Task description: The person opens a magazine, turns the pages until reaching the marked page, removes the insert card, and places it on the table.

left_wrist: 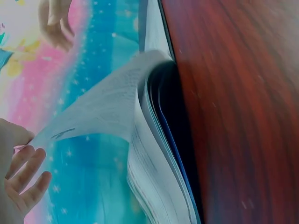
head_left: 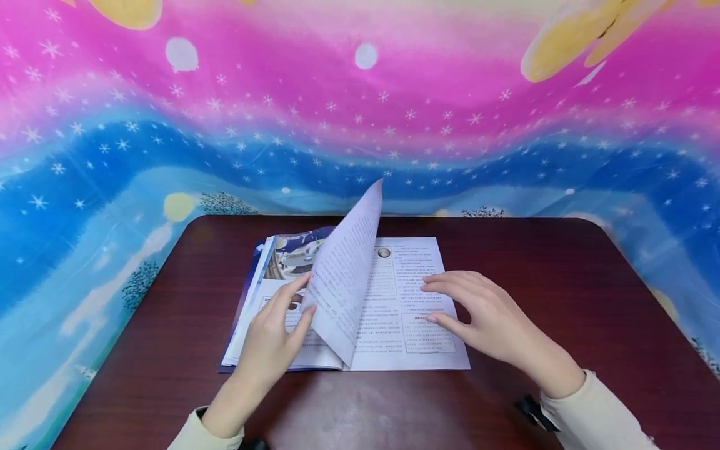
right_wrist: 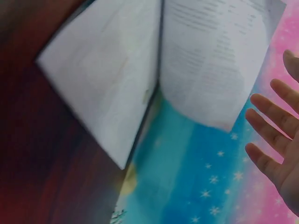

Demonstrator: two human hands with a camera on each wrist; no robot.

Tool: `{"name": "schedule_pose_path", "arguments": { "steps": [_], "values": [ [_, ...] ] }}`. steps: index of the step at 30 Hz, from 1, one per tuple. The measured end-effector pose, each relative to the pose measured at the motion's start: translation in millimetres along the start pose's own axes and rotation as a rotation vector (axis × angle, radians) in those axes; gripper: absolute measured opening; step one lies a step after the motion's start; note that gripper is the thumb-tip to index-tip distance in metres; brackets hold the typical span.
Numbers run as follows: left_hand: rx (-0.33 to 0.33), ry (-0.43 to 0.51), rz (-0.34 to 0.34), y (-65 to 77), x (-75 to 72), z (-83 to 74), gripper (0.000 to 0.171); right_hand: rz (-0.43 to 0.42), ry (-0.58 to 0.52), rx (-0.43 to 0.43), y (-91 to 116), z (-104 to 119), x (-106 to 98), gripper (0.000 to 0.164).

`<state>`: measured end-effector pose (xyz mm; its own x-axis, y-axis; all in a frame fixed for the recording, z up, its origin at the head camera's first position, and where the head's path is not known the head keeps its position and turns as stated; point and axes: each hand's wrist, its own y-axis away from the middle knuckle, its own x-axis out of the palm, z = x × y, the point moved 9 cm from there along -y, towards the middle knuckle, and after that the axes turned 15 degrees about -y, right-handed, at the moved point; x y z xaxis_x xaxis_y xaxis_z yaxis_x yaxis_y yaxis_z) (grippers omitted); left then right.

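An open magazine (head_left: pixel 416 300) lies on the table with one page (head_left: pixel 343 275) raised and curving upright between its two sides. At that page's left edge is my left hand (head_left: pixel 270 331), thumb and forefinger pinching it. The left wrist view shows the page (left_wrist: pixel 98 107) stretched from the spine to the fingertips of my left hand (left_wrist: pixel 21 177). My right hand (head_left: pixel 484 312) hovers over the right-hand page, fingers extended and holding nothing. In the right wrist view, my right hand (right_wrist: pixel 278 135) has its fingers spread beside the raised page (right_wrist: pixel 205 56).
The dark red-brown table (head_left: pixel 540 275) extends around the magazine on all sides. Behind it hangs a pink and blue cloth (head_left: pixel 315 125) with snowflake prints, which also drops along both sides of the table.
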<state>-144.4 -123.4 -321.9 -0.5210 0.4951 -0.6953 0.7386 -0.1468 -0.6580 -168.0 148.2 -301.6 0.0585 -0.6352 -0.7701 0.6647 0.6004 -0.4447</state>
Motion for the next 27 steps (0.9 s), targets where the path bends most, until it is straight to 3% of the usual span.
{"name": "schedule_pose_path", "arguments": {
  "steps": [9,13,21,27],
  "values": [
    [-0.117,-0.065,0.009,14.2,-13.6,25.6,0.06,0.035,0.047,0.068,23.0,-20.9,7.1,0.036],
    [-0.139,-0.076,-0.003,19.5,-19.4,31.4,0.058,0.059,0.044,0.079,30.6,-29.5,11.2,0.035],
    [-0.22,-0.12,0.036,34.1,-25.5,46.0,0.05,0.16,0.031,0.188,46.3,-49.1,25.4,0.037],
    [-0.269,-0.139,0.068,46.2,-28.4,58.2,0.049,0.23,0.047,0.214,55.0,-54.8,35.9,0.041]
  ]
}}
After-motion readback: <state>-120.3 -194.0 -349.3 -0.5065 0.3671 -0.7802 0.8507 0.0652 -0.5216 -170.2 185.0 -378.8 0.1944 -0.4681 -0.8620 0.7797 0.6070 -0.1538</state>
